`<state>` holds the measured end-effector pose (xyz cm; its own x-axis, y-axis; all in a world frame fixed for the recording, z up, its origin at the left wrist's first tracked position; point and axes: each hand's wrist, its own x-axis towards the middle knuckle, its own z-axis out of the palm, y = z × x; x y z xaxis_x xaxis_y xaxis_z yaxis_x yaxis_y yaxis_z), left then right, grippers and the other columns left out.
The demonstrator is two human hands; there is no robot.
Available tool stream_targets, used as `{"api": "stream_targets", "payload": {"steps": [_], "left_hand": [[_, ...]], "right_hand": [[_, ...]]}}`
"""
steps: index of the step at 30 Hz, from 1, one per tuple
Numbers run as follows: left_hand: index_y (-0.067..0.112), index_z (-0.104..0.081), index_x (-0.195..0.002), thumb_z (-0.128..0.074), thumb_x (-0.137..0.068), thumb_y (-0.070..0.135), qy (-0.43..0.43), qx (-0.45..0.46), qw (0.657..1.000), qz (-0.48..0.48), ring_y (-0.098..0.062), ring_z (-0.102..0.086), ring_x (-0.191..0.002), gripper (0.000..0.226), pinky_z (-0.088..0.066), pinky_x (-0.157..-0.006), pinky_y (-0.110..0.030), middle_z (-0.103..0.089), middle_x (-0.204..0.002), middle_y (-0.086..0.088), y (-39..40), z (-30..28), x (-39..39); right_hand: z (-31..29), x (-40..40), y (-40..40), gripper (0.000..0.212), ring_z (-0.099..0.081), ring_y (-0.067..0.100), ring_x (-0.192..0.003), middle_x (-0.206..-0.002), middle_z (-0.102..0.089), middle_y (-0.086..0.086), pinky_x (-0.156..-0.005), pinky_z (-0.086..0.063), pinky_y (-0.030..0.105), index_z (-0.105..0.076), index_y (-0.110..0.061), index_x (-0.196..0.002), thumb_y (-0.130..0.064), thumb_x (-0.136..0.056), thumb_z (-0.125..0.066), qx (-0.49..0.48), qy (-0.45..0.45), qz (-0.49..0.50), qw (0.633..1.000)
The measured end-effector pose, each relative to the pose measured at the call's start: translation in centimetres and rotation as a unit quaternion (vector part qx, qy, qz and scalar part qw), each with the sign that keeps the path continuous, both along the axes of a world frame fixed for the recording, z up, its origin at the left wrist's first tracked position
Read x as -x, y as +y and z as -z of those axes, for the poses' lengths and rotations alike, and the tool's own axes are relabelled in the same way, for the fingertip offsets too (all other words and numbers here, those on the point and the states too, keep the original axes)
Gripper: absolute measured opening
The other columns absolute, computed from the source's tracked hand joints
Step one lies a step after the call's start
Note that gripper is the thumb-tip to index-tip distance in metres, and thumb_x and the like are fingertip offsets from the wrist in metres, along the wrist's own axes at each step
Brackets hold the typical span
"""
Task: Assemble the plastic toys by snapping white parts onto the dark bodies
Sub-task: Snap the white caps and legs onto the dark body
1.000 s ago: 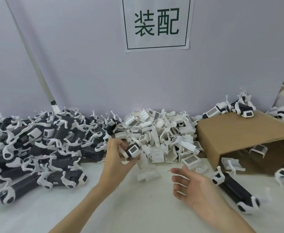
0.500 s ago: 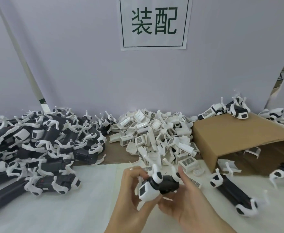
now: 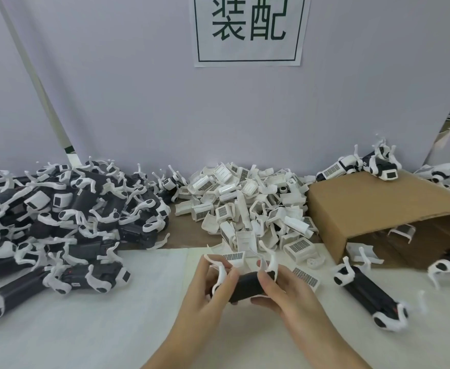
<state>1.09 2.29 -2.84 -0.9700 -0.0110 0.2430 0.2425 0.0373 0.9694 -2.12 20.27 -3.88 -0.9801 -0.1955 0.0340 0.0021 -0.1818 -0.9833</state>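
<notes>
While both hands hover just above the desk [image 3: 112, 336], the dark body [image 3: 245, 286] lies crosswise between them, left hand [image 3: 205, 294] pinching one end, right hand [image 3: 282, 291] clamped on the other; white parts pile [image 3: 247, 206] sits straight ahead.

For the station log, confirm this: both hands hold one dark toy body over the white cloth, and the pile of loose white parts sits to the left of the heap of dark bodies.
Wrong side. In the head view the pile of white parts sits right of the heap of dark bodies. The rest stands: left hand and right hand hold one dark toy body over the white cloth.
</notes>
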Motion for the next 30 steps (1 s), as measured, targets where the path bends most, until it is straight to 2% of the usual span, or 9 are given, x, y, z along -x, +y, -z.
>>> {"api": "stream_targets", "payload": {"steps": [4,11,16,20,22,23,25,28,30], "left_hand": [[0.017,-0.039,-0.117,-0.073,-0.086,0.040,-0.012,-0.021,1.000,-0.016,-0.017,-0.073,-0.096,0.052,-0.052,-0.080,-0.019,-0.076,-0.118,-0.002,-0.3,0.0,0.3],[0.036,-0.045,-0.148,-0.084,-0.085,0.034,-0.052,-0.013,0.997,0.055,-0.030,-0.076,-0.106,0.074,-0.056,-0.096,-0.027,-0.070,-0.133,0.000,-1.7,0.4,0.7],[0.031,-0.050,-0.148,-0.084,-0.091,0.012,0.053,0.134,0.983,0.111,-0.023,-0.062,-0.131,0.069,-0.053,-0.107,-0.033,-0.059,-0.147,0.005,-3.7,0.1,1.6],[0.042,-0.054,-0.141,-0.073,-0.093,-0.007,0.182,0.285,0.936,0.093,-0.018,-0.048,-0.145,0.072,-0.051,-0.105,-0.024,-0.037,-0.163,0.012,-4.1,0.3,2.1],[0.050,-0.052,-0.141,-0.074,-0.090,-0.010,0.178,0.310,0.932,0.063,-0.013,-0.057,-0.132,0.082,-0.050,-0.098,-0.017,-0.044,-0.152,0.016,-4.0,0.6,2.2],[0.053,-0.048,-0.143,-0.075,-0.089,-0.008,0.150,0.296,0.942,0.053,-0.010,-0.062,-0.120,0.085,-0.051,-0.094,-0.015,-0.051,-0.142,0.013,-4.0,0.8,2.3],[0.050,-0.040,-0.150,-0.071,-0.092,-0.008,0.052,0.213,0.973,0.073,-0.013,-0.071,-0.101,0.088,-0.055,-0.090,-0.022,-0.061,-0.126,-0.001,-4.1,0.7,2.2],[0.026,-0.043,-0.154,-0.051,-0.096,-0.017,-0.041,0.036,0.987,0.153,-0.034,-0.072,-0.114,0.073,-0.056,-0.103,-0.038,-0.064,-0.134,-0.021,-4.3,0.3,2.1],[0.018,-0.053,-0.151,-0.052,-0.097,-0.004,-0.096,-0.104,0.972,0.187,-0.043,-0.069,-0.119,0.059,-0.055,-0.106,-0.046,-0.064,-0.137,-0.027,-4.2,-0.3,2.1]], "right_hand": [[-0.2,0.0,0.4,0.048,-0.069,0.018,-0.117,-0.121,-0.076,0.004,-0.083,-0.056,0.028,-0.074,-0.020,-0.120,-0.048,-0.082,-0.078,-0.001,0.001,-0.004,1.000],[-1.2,0.3,1.9,0.070,-0.063,0.023,-0.131,-0.145,-0.063,-0.004,-0.091,-0.060,0.036,-0.056,-0.044,-0.144,-0.055,-0.080,-0.083,0.033,0.037,-0.061,0.997],[-2.3,0.3,2.7,0.081,-0.044,0.052,-0.143,-0.157,-0.046,0.024,-0.114,-0.047,0.049,-0.047,-0.014,-0.154,-0.065,-0.094,-0.065,0.282,-0.179,-0.203,0.920],[-1.7,0.0,2.2,0.075,-0.060,0.047,-0.128,-0.141,-0.060,0.028,-0.120,-0.038,0.055,-0.065,-0.003,-0.138,-0.065,-0.099,-0.049,0.176,-0.190,-0.172,0.950],[-1.6,-0.1,1.9,0.066,-0.071,0.043,-0.100,-0.120,-0.068,0.031,-0.104,-0.051,0.055,-0.066,-0.002,-0.134,-0.055,-0.096,-0.056,0.128,-0.193,-0.143,0.962],[-1.7,-0.1,1.8,0.063,-0.071,0.040,-0.083,-0.107,-0.069,0.033,-0.081,-0.060,0.047,-0.066,0.000,-0.129,-0.051,-0.092,-0.061,0.122,-0.193,-0.123,0.966],[-2.3,-0.3,1.4,0.057,-0.063,0.031,-0.065,-0.093,-0.068,0.033,-0.050,-0.052,0.032,-0.065,0.000,-0.123,-0.045,-0.089,-0.066,0.128,-0.182,-0.070,0.972],[-2.4,-0.3,1.2,0.054,-0.060,0.027,-0.072,-0.091,-0.071,0.026,-0.058,-0.041,0.032,-0.066,-0.002,-0.121,-0.044,-0.086,-0.063,0.137,-0.134,-0.021,0.981],[-2.2,-0.3,1.4,0.052,-0.062,0.025,-0.084,-0.099,-0.072,0.017,-0.070,-0.045,0.033,-0.069,-0.006,-0.122,-0.043,-0.087,-0.060,0.116,-0.093,-0.018,0.989]]}}
